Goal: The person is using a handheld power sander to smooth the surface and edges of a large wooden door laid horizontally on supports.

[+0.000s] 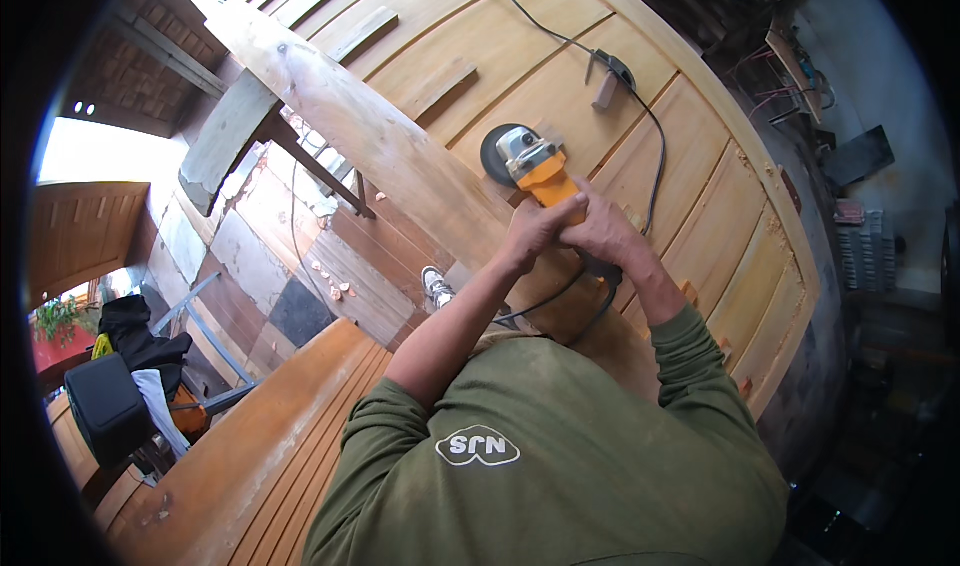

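An angle grinder [546,178] with an orange body, a grey metal head and a dark round disc [496,155] is held in both hands before me. My left hand [534,228] wraps the near part of its body from the left. From the right, my right hand [604,224] closes around the same part, and the two hands touch. The disc is over a large panelled wooden piece [637,142], beside its thick rail [390,134]; contact with the wood cannot be made out.
A black cord [663,164] runs over the panels, past a small dark object with a wooden block [604,91]. Loose wood strips [442,89] lie further up. Wood shavings [776,224] gather along the right edge. On the left are a tiled floor [251,247], another wooden panel [300,431] and a motorbike [150,401].
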Motion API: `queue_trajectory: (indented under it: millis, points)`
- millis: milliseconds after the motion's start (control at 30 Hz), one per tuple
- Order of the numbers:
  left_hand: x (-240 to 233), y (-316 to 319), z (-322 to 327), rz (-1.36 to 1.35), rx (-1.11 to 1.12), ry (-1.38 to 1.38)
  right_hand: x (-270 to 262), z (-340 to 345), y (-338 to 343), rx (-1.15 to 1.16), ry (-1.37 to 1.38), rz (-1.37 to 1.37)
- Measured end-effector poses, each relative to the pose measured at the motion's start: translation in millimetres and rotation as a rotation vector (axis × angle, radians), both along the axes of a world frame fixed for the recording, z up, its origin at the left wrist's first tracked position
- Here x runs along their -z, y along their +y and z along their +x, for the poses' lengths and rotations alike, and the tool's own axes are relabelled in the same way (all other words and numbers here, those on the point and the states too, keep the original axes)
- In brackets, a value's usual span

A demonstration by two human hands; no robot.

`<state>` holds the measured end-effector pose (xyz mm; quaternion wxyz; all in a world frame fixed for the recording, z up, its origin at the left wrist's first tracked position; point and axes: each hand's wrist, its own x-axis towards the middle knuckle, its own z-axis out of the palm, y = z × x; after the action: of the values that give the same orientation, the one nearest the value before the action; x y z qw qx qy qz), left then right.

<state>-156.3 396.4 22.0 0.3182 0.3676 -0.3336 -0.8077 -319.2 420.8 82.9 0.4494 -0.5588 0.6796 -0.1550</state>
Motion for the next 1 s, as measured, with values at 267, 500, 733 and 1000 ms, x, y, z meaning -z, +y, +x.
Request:
queue_trajectory:
  millis: [267, 500, 733, 1000]
  points:
    - [6, 31, 10, 0.007, -0.122, 0.013, -8, 17, 15, -0.063, 0.126, 0.08]
    - [-5, -7, 0, -0.024, 0.008, 0.02, -8, 4, -4, 0.059, -0.014, 0.02]
    - [7, 0, -10, -0.037, 0.007, -0.034, -7, -3, 3, -0.012, 0.039, -0.006]
    - [-1, 51, 14, 0.033, -0.121, 0.062, -10, 16, 34, -0.098, -0.005, 0.074]
